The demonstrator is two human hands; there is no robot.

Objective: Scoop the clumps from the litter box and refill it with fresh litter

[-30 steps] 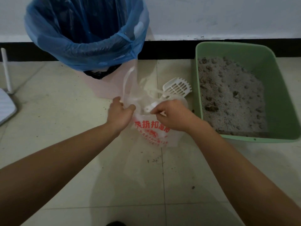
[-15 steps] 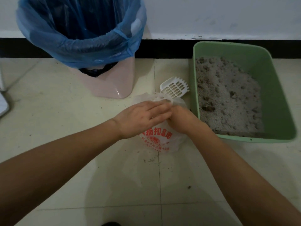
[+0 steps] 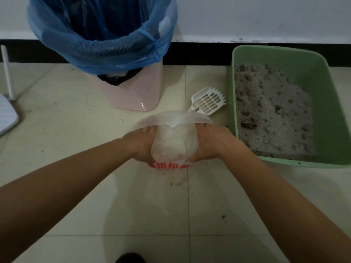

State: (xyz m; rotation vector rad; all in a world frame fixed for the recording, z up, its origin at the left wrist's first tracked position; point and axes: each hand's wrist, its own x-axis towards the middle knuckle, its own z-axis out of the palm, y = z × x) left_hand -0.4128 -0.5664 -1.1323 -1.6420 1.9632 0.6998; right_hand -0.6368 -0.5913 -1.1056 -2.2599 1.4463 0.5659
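Left hand (image 3: 141,144) and right hand (image 3: 209,143) grip the plastic bag (image 3: 173,143).

Bag (image 3: 174,143) between left hand (image 3: 141,146), right hand (image 3: 209,143)

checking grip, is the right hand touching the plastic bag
Touching. Head view: the right hand cups the plastic bag from its right side, no gap between them.

Setting: home interior, floor-level corner. Evidence: pale cream glazed floor tiles (image 3: 76,186); white plastered wall (image 3: 266,16) with black skirting band (image 3: 199,54), 12 o'clock; pink plastic waste bin (image 3: 136,92) with blue plastic liner (image 3: 95,46), 11 o'clock; green plastic cat litter box (image 3: 322,111), 2 o'clock; white slotted plastic scoop (image 3: 209,101) just beside it.
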